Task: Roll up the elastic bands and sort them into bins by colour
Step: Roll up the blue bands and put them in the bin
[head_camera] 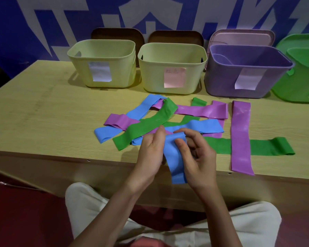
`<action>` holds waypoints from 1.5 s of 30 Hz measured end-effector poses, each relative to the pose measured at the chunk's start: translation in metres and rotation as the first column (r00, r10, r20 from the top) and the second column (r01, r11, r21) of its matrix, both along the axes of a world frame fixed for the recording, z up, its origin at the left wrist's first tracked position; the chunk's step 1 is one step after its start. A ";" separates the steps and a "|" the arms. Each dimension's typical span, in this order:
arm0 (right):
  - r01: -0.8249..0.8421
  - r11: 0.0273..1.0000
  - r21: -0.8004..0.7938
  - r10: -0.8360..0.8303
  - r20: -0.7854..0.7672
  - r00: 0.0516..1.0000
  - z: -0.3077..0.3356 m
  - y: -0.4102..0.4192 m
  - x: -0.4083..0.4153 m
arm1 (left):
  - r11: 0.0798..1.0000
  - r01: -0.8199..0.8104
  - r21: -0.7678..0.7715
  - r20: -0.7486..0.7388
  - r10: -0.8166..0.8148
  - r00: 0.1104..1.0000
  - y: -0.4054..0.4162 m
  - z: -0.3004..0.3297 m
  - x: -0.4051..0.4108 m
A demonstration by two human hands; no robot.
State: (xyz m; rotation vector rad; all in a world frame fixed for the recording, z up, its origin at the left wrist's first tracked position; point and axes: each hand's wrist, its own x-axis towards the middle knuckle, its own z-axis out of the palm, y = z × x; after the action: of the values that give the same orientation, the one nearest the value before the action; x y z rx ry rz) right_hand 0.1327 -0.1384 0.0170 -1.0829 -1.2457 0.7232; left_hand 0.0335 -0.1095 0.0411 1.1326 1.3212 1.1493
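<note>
Pinching a blue band [175, 157] between them, the left hand [151, 154] and right hand [197, 155] curl their fingers round its top, seemingly folded over, above the table [52, 122].

Both forearms are bare from wrist to elbow, with no sleeve showing, and the left hand [151, 152] and right hand [197, 157] wear no gloves, rings or watch. The legs are in loose cream-white trousers [84, 207], and a strip of salmon-pink garment [146, 242] shows at the bottom edge.
</note>
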 end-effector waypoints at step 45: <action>-0.034 0.998 -0.061 0.037 0.062 0.997 0.002 -0.008 0.004 | 0.934 0.100 0.344 -0.230 -0.020 0.973 -0.008 -0.009 -0.008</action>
State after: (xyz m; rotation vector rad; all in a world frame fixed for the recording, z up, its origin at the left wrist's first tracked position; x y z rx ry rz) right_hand 0.1371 -0.1465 0.0192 -1.1427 -1.3070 0.7624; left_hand 0.0252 -0.1178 0.0321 1.5942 1.2656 1.2759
